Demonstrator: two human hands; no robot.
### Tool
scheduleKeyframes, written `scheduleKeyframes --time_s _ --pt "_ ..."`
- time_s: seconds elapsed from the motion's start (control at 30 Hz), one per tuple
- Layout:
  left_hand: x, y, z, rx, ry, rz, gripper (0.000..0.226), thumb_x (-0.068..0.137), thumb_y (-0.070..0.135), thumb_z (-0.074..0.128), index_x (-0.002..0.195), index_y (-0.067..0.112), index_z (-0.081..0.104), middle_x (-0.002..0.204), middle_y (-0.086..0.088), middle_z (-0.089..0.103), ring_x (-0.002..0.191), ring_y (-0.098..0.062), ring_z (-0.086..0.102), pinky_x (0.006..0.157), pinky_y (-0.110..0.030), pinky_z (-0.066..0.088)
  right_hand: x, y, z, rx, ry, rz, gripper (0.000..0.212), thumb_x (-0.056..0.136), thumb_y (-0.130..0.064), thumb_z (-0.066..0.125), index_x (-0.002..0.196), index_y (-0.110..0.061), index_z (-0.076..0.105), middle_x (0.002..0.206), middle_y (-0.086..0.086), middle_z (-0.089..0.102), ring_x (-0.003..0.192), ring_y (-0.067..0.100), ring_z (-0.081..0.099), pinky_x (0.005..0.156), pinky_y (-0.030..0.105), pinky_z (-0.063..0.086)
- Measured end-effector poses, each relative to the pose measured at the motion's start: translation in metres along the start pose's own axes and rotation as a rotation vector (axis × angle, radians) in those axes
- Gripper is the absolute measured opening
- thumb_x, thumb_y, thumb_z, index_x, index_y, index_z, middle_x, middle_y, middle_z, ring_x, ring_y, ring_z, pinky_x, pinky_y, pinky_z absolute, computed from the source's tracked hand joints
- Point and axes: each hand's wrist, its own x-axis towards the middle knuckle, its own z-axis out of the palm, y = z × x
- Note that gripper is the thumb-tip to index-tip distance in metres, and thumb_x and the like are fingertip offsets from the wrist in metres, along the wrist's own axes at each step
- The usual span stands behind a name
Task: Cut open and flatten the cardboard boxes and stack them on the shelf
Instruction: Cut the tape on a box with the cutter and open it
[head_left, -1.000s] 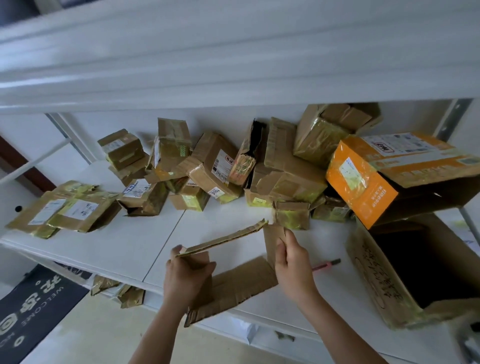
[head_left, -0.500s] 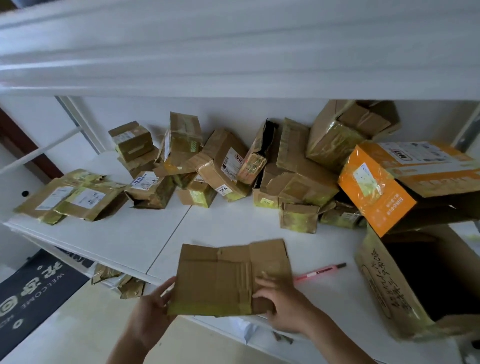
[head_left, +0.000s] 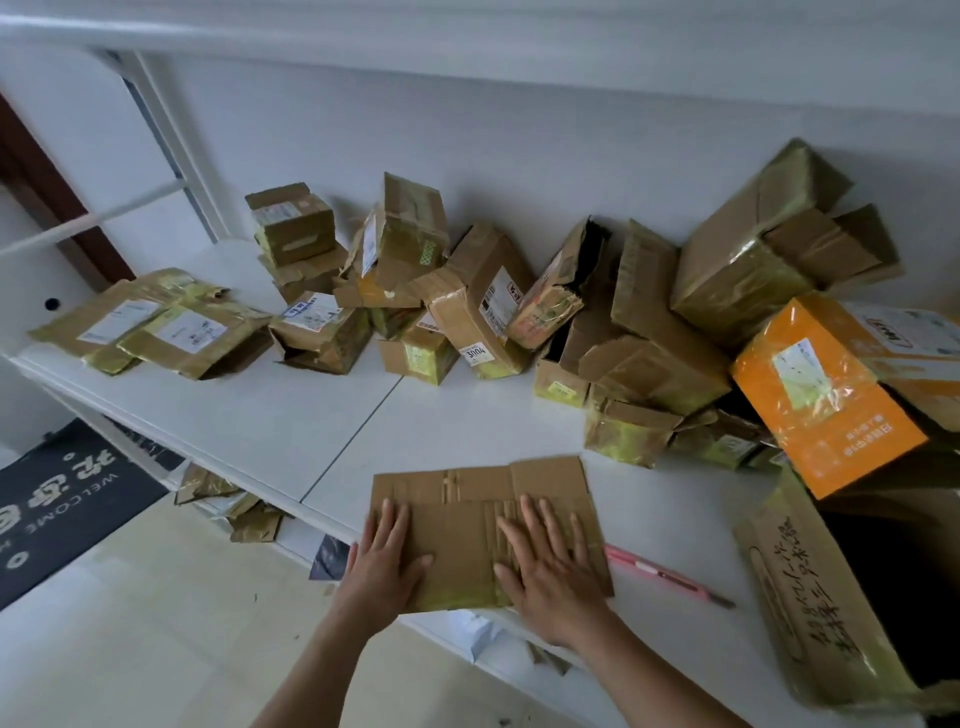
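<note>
Both palms press down on the flattened cardboard box (head_left: 483, 525) at the front edge of the white shelf (head_left: 270, 415), likely to crush its creases flat. The left hand (head_left: 387, 558) and right hand (head_left: 545, 566) lie spread, fingers straight, gripping nothing. The sheet looks creased brown, with yellowish tape along its near edge.

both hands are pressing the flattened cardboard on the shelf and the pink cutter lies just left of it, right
Not quite. In the head view both the left hand and right hand do press the flattened cardboard on the shelf, but the pink cutter lies to its right, not its left.
</note>
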Motion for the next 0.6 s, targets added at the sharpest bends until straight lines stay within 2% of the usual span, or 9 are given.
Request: scheduleKeyframes --time_s 0.1,0.2,0.27,0.37,0.43,0.5,0.53,0.6 --pt "0.002 -0.001 0.003 -0.019 0.010 -0.003 0.084 0.097 0.058 0.037 0.155 0.020 -0.011 0.162 -0.001 -0.022 0.148 -0.022 -0.022 0.121 -0.047 0.001 0.001 -0.001 0.000 -0.032 -0.020 0.008 0.073 0.090 -0.063 -0.008 0.157 -0.032 -0.009 0.156 0.000 -0.035 0.141 0.024 -0.038 0.111 0.048 -0.027" --pt "0.003 0.008 -0.005 -0.087 0.001 -0.044 0.088 0.096 0.050 0.051 0.157 0.019 -0.004 0.163 -0.004 -0.018 0.150 -0.024 -0.017 0.120 -0.043 0.004 0.001 -0.001 -0.007 -0.048 -0.067 0.024 0.066 0.099 -0.061 0.006 0.156 -0.032 -0.011 0.158 0.000 -0.034 0.144 0.022 -0.034 0.108 0.046 -0.031" --pt "0.001 0.014 -0.013 -0.267 0.074 -0.125 0.093 0.089 0.038 0.068 0.157 0.017 0.009 0.164 -0.006 -0.008 0.151 -0.028 0.001 0.121 -0.043 0.014 0.003 -0.002 -0.016 -0.038 -0.122 0.020 0.066 0.101 -0.059 0.012 0.156 -0.032 -0.010 0.159 0.000 -0.033 0.146 0.022 -0.032 0.112 0.048 -0.026" --pt "-0.001 0.018 -0.031 -0.715 0.344 -0.430 0.085 0.079 0.018 0.080 0.150 0.011 0.034 0.153 -0.012 0.034 0.135 -0.032 0.040 0.111 -0.048 0.037 0.005 -0.004 -0.029 -0.033 -0.138 0.013 0.066 0.102 -0.058 0.020 0.156 -0.034 -0.009 0.160 -0.001 -0.030 0.146 0.023 -0.032 0.115 0.050 -0.021" --pt "-0.001 0.017 -0.044 -0.957 0.395 -0.626 0.057 0.083 0.014 0.077 0.135 0.009 0.055 0.132 -0.012 0.058 0.116 -0.033 0.056 0.102 -0.048 0.046 0.003 -0.008 -0.032 -0.031 -0.047 0.039 0.068 0.101 -0.058 0.024 0.155 -0.038 -0.011 0.159 -0.002 -0.033 0.144 0.025 -0.034 0.114 0.051 -0.022" --pt "0.000 0.007 -0.058 -1.136 0.386 -0.680 0.013 0.087 0.012 0.073 0.100 0.013 0.071 0.110 -0.009 0.068 0.098 -0.028 0.061 0.094 -0.045 0.050 0.001 -0.018 -0.033 -0.004 0.077 0.095 0.070 0.100 -0.059 0.027 0.153 -0.041 -0.015 0.157 0.001 -0.037 0.143 0.027 -0.036 0.114 0.053 -0.021" --pt "-0.003 0.001 -0.067 -1.199 0.399 -0.667 0.004 0.088 0.012 0.070 0.086 0.016 0.070 0.102 -0.008 0.069 0.092 -0.026 0.060 0.090 -0.043 0.051 0.002 -0.024 -0.035 0.034 0.146 0.132 0.072 0.099 -0.059 0.028 0.152 -0.042 -0.017 0.157 0.002 -0.038 0.143 0.029 -0.035 0.114 0.054 -0.020" --pt "-0.008 -0.014 -0.085 -1.315 0.449 -0.614 0.015 0.092 0.012 0.066 0.078 0.017 0.067 0.090 -0.007 0.068 0.087 -0.025 0.059 0.085 -0.042 0.050 0.007 -0.038 -0.045 0.140 0.254 0.222 0.075 0.097 -0.060 0.032 0.150 -0.043 -0.018 0.157 0.005 -0.036 0.146 0.032 -0.029 0.116 0.057 -0.011"
